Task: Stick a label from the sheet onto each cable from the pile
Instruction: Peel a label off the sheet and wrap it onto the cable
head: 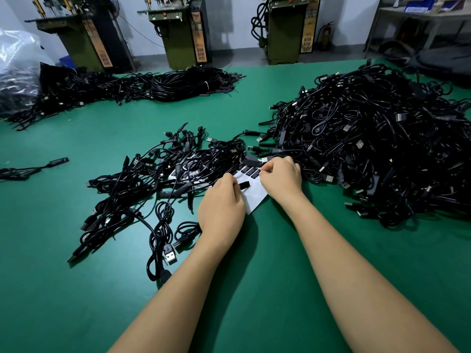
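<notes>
- Left hand (221,205) sits nearest me on the green table (254,289), fingers curled around a small black cable housing (244,186), which it holds over the label sheet (252,197), probably so the next label has a short trip.
- Just beyond, I see my right hand (280,175) with thumb and fingertips pinched together at the row of dark labels (251,171) on the sheet's far edge; I judge it is peeling one, though the label itself is too small to make out.
- To the left of the sheet lies a loose spread of black cables (153,179), which I take for finished ones.
- To the right rises the big tangled pile (377,138), within easy reach of the right hand.
- Farther back, another heap of cables (122,90) lies in front of green machines (178,34).
</notes>
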A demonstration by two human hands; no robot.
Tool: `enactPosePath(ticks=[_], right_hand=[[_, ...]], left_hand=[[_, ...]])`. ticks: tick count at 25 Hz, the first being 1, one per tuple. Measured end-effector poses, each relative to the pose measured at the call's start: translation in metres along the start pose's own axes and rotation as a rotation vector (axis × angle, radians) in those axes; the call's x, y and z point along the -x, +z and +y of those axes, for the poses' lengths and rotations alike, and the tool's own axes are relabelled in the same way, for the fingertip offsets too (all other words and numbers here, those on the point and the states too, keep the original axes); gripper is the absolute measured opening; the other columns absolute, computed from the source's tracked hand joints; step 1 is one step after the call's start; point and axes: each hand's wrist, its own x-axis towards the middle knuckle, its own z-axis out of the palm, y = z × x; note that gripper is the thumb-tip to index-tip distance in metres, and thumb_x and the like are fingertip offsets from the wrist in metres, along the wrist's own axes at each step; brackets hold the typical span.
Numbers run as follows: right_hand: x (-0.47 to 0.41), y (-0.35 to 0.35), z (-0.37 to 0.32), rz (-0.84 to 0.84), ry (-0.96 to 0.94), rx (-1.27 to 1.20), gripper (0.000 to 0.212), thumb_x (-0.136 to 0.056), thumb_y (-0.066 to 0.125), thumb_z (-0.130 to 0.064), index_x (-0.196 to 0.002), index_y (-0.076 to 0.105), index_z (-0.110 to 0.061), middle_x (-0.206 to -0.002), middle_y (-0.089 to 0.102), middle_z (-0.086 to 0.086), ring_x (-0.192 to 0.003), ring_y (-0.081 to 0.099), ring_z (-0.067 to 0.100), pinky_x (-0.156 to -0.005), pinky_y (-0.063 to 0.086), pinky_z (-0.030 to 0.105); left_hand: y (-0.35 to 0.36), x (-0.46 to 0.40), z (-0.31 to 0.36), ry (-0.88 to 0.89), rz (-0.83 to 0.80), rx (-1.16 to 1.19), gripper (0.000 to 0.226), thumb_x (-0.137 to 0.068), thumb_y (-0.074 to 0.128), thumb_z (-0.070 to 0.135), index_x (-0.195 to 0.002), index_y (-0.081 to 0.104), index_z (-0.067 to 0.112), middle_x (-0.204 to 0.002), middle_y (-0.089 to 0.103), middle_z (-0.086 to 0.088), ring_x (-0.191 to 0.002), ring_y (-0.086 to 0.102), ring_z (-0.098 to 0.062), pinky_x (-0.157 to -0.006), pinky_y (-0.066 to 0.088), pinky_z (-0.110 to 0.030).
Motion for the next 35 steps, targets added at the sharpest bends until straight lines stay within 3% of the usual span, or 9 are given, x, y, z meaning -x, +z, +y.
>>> enactPosePath(ticks=[8, 13, 25, 35], right_hand=[[0.003, 0.002, 0.000, 0.023, -0.028, -0.017, 0.021, -0.089, 0.052, -0.015, -0.100, 0.069, -0.019, -0.118, 0.055, 0.010, -0.113, 0.044, 0.032, -0.094, 0.031, 0.028], [0.008, 0.004, 0.001, 0.112, -0.020, -0.024, 0.013, -0.089, 0.058, -0.018, -0.095, 0.067, -0.012, -0.114, 0.056, 0.013, -0.109, 0.048, 0.034, -0.093, 0.035, 0.032], [-0.002, -0.001, 0.000, -0.027, -0.032, 0.010, 0.020, -0.090, 0.055, -0.016, -0.105, 0.067, -0.017, -0.123, 0.052, 0.011, -0.114, 0.043, 0.034, -0.095, 0.033, 0.030], [0.004, 0.003, 0.002, 0.018, -0.168, 0.036, 0.014, -0.092, 0.053, -0.014, -0.100, 0.065, -0.015, -0.116, 0.055, 0.007, -0.108, 0.042, 0.029, -0.087, 0.033, 0.029]], left_hand=[[0.000, 0.000, 0.000, -0.004, 0.004, 0.013, 0.013, -0.098, 0.037, 0.021, -0.095, 0.049, 0.018, -0.091, 0.059, 0.002, -0.082, 0.052, -0.024, -0.067, 0.046, -0.044], [0.001, -0.001, 0.000, -0.001, -0.002, 0.003, 0.015, -0.099, 0.035, 0.022, -0.096, 0.049, 0.018, -0.091, 0.059, 0.002, -0.083, 0.052, -0.026, -0.066, 0.045, -0.041], [0.000, 0.000, 0.000, 0.000, 0.006, 0.006, 0.012, -0.098, 0.037, 0.021, -0.095, 0.049, 0.019, -0.090, 0.059, 0.003, -0.082, 0.052, -0.024, -0.064, 0.044, -0.039], [-0.001, 0.000, 0.001, 0.009, 0.003, -0.007, 0.015, -0.100, 0.036, 0.023, -0.098, 0.050, 0.016, -0.094, 0.059, 0.000, -0.084, 0.052, -0.027, -0.065, 0.044, -0.040]])
